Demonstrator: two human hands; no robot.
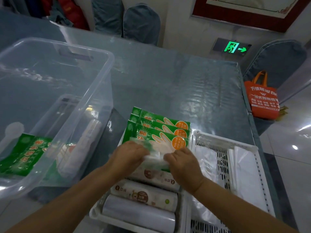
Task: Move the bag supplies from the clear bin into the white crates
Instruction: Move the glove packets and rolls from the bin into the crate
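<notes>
The clear bin [94,68] stands at the left with a green glove pack [21,153] and a white bag roll [82,145] inside. Beside it, the left white crate [104,214] holds three overlapping green glove packs [161,130] at its far end and several bag rolls [143,197] at its near end. My left hand [129,153] and my right hand [183,162] both grip a pale plastic pack [154,158] over the middle of that crate. The right white crate [225,142] holds clear plastic bags [245,174].
The table [168,78] is covered in shiny plastic sheeting; its right edge runs close past the right crate. An orange tote bag [261,100] hangs by a covered chair at the right. More covered chairs [141,22] stand behind the table.
</notes>
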